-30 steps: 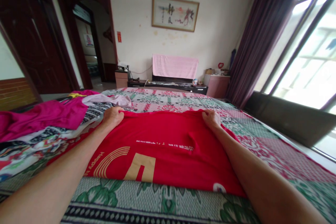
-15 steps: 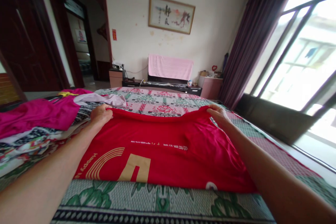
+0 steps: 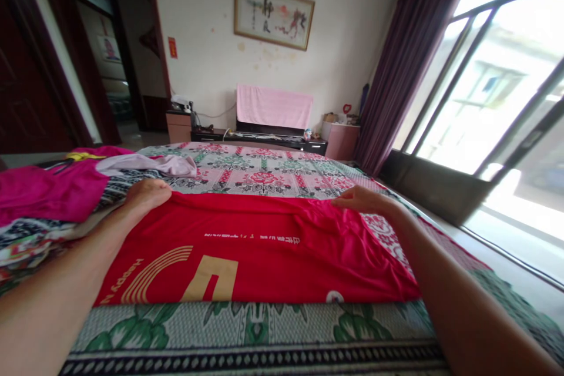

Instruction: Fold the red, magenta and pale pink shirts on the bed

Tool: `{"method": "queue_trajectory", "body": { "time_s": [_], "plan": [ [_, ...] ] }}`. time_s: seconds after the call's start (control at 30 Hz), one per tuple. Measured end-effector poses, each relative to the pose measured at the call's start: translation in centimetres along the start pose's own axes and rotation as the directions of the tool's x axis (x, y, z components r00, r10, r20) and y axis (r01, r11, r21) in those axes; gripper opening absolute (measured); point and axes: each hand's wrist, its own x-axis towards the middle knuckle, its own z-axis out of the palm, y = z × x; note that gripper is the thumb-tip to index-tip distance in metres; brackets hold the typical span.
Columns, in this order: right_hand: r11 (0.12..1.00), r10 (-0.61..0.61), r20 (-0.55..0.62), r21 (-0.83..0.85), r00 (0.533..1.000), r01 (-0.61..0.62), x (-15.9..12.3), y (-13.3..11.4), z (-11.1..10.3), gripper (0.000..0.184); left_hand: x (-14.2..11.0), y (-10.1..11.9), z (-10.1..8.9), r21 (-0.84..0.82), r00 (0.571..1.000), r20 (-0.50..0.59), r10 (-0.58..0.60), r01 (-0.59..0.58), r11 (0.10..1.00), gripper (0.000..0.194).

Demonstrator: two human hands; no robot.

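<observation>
Across the near part of a green, pink and white patterned bedspread (image 3: pixel 264 335) lies a wide red fabric garment (image 3: pixel 273 276), flat over its left and middle and rumpled into loose folds toward its right end. The left hand (image 3: pixel 147 192) is at its far left corner, the fingers curled in together and pinching the edge. The right hand (image 3: pixel 359 198) is at the far edge toward the right, its fingers pressed together and pointing left, with the fingertips touching the cloth; whether the thumb closes beneath them cannot be told. Between the hands the far edge runs nearly straight, with a shallow fold just below it.

Printed on the garment are curved gold stripes (image 3: pixel 154 273), a blocky gold figure (image 3: pixel 211 279) and, above these, a row of small pale characters (image 3: pixel 251 237). A round white emblem (image 3: pixel 335 296) sits by the near edge.

To the left, beyond the left forearm, a heap of clothes holds a bright magenta garment (image 3: pixel 57 191), a yellow strip (image 3: pixel 83 156), a pale pink cloth (image 3: pixel 171 165) and black-and-white patterned fabric (image 3: pixel 117 188). Past the bedspread, a pink towel (image 3: pixel 274 107) hangs above a low black cabinet (image 3: pixel 264 143).
</observation>
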Motion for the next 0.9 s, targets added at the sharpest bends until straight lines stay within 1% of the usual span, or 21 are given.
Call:
{"method": "queue_trajectory", "body": {
  "time_s": [0.07, 0.13, 0.17, 0.27, 0.37, 0.43, 0.53, 0.63, 0.67, 0.7, 0.73, 0.8, 0.83, 0.87, 0.9],
  "plan": [
    [0.994, -0.087, -0.001, -0.072, 0.996, 0.086, 0.1, -1.4, 0.4, 0.034, -0.2, 0.2, -0.2, 0.032, 1.000, 0.024, 0.005, -0.005, 0.999, 0.040],
    [0.975, -0.207, 0.008, -0.084, 0.978, 0.207, 0.2, -2.9, 1.3, 0.029, -0.3, 0.2, -0.3, 0.052, 1.000, 0.022, 0.018, -0.019, 0.998, 0.044],
    [0.965, -0.246, 0.011, -0.092, 0.969, 0.246, 0.3, -3.6, 1.9, 0.029, -0.2, 0.1, -0.3, 0.058, 1.000, 0.014, 0.025, -0.026, 0.998, 0.045],
    [0.944, -0.297, 0.010, -0.149, 0.955, 0.295, 0.4, -4.8, 3.9, 0.027, -0.1, -0.4, -0.5, 0.054, 0.998, 0.016, 0.067, -0.068, 0.996, 0.046],
    [0.936, -0.306, 0.009, -0.178, 0.952, 0.303, 0.6, -4.9, 5.1, 0.019, -0.1, -0.8, -0.8, 0.018, 0.994, 0.038, 0.104, -0.105, 0.994, 0.043],
    [0.942, -0.293, -0.031, -0.180, 0.956, 0.283, 1.0, -4.6, 5.1, 0.017, -0.1, -1.1, -1.0, -0.003, 0.994, 0.030, 0.106, -0.106, 0.994, 0.040],
    [0.956, -0.262, -0.088, -0.160, 0.961, 0.246, 1.4, -4.0, 4.1, 0.017, -0.3, -1.4, -1.2, -0.035, 0.993, 0.007, 0.117, -0.116, 0.993, 0.038],
    [0.961, -0.257, -0.078, -0.129, 0.963, 0.245, 1.1, -4.1, 2.5, 0.013, -0.4, -1.5, -1.4, -0.037, 0.988, -0.023, 0.150, -0.150, 0.988, 0.037],
    [0.959, -0.268, -0.043, -0.114, 0.963, 0.261, 0.8, -4.4, 2.1, 0.012, -0.4, -1.6, -1.5, -0.031, 0.987, -0.026, 0.161, -0.162, 0.986, 0.037],
    [0.955, -0.280, 0.022, -0.092, 0.960, 0.281, 0.4, -4.8, 1.6, 0.012, -0.5, -1.7, -1.7, -0.025, 0.985, -0.014, 0.173, -0.173, 0.985, 0.036],
    [0.952, -0.292, 0.111, -0.057, 0.950, 0.300, -0.1, -5.2, 1.3, 0.014, -0.6, -1.8, -1.9, -0.020, 0.983, 0.007, 0.182, -0.182, 0.983, 0.035],
    [0.948, -0.312, 0.315, 0.045, 0.896, 0.314, -1.1, -6.3, 0.8, 0.020, -0.9, -2.1, -2.3, -0.031, 0.979, 0.073, 0.189, -0.187, 0.982, 0.032],
    [0.949, -0.314, 0.380, 0.096, 0.870, 0.300, -1.5, -6.9, 0.7, 0.023, -1.1, -2.4, -2.6, -0.048, 0.978, 0.105, 0.183, -0.179, 0.983, 0.031],
    [0.951, -0.310, 0.418, 0.137, 0.854, 0.278, -1.8, -7.3, 0.8, 0.026, -1.3, -2.6, -3.0, -0.069, 0.977, 0.123, 0.175, -0.168, 0.983, 0.029],
    [0.953, -0.301, 0.425, 0.168, 0.854, 0.253, -1.9, -7.6, 0.9, 0.029, -1.4, -2.9, -3.3, -0.085, 0.979, 0.117, 0.169, -0.160, 0.983, 0.029]
  ]
}}
